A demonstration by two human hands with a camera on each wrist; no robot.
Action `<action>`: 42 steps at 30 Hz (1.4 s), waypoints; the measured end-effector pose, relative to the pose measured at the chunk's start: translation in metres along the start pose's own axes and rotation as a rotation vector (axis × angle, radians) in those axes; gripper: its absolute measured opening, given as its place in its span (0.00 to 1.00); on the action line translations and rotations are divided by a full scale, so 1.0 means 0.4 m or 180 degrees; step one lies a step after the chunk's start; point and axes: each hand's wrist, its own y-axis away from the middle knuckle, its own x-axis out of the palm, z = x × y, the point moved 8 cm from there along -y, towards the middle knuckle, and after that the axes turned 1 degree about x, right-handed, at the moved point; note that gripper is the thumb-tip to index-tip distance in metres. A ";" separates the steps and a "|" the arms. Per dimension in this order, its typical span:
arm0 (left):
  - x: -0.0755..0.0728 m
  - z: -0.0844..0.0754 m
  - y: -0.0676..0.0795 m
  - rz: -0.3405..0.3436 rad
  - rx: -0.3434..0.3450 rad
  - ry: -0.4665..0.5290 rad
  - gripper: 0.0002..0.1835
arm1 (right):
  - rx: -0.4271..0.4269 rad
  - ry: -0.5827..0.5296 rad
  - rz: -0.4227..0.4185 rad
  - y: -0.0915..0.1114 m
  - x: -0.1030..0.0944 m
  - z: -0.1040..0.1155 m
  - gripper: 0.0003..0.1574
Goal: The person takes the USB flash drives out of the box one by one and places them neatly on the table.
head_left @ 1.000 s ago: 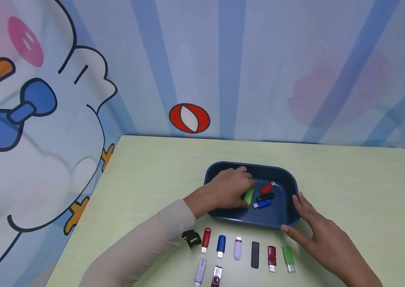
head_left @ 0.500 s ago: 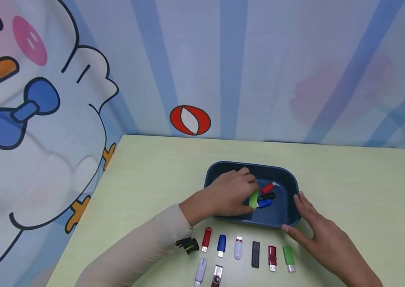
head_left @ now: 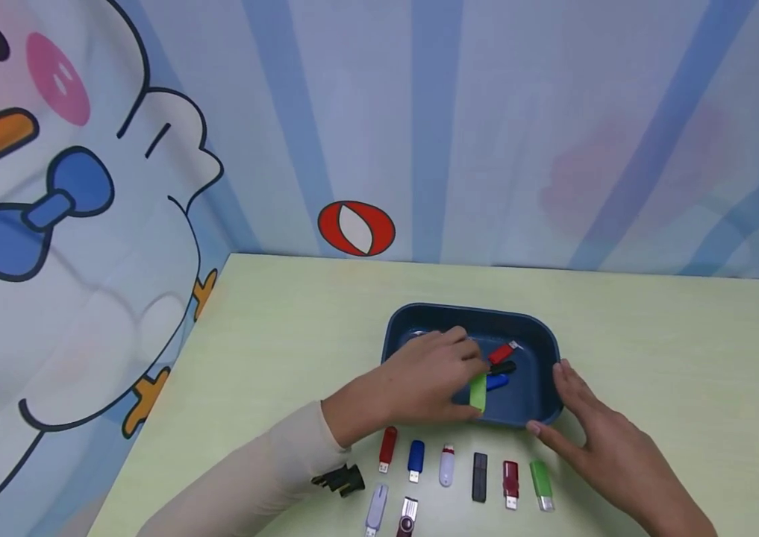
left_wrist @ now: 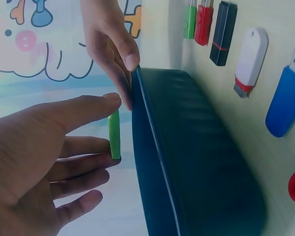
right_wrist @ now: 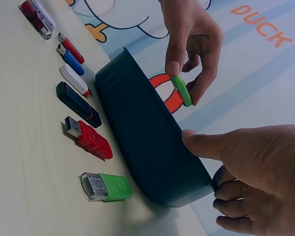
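Observation:
My left hand is over the near side of a dark blue tray. Its thumb and fingers pinch a lime-green USB stick. In the right wrist view the same green stick hangs above the tray's rim. At the tray's right end, my right hand holds the near corner, with the thumb on the near side and the fingers along the end. Inside the tray lie a red USB stick, a black one and a blue one. The left hand hides part of the tray floor.
In front of the tray, USB sticks stand in a row: red, blue, white-lilac, black, dark red, green. Closer lie a lilac stick and a swivel stick. A printed backdrop rises behind the table.
My left hand has moved with the green USB stick toward the tray's near edge and slightly right. The right hand has stayed at the tray's corner.

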 end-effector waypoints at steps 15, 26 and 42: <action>-0.003 -0.021 0.052 -0.0055 0.0102 0.0275 0.33 | 0.0067 -0.0005 0.0010 0.001 0.002 -0.005 0.68; 0.007 -0.032 0.096 -0.0262 0.0161 0.0490 0.33 | 0.0052 -0.0037 -0.0045 0.002 0.004 0.003 0.69; 0.028 -0.040 0.142 -0.0429 0.0174 0.0670 0.31 | 0.0085 -0.0028 0.0005 0.003 0.008 0.010 0.67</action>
